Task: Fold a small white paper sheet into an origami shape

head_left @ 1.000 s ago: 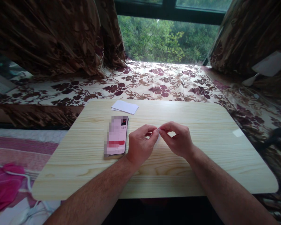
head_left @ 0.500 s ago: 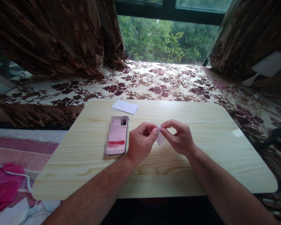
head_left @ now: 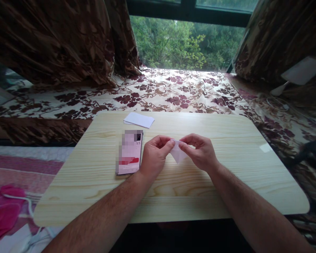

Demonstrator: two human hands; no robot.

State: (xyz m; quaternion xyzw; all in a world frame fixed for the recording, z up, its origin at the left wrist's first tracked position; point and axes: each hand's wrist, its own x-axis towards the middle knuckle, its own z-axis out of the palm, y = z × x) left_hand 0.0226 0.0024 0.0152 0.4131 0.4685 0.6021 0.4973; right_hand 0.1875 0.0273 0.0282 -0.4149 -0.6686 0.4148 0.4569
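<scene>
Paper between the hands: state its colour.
The paper is white, faintly lilac, seen in the head view.

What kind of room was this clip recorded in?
Probably a room in a home, perhaps a bedroom: patterned curtains hang beside a window, floral cloth spreads below it, and pink striped fabric that could be bedding lies left of the table.

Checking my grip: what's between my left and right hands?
The head view shows a pointed white paper between them, pinched by your left hand and right hand.
</scene>
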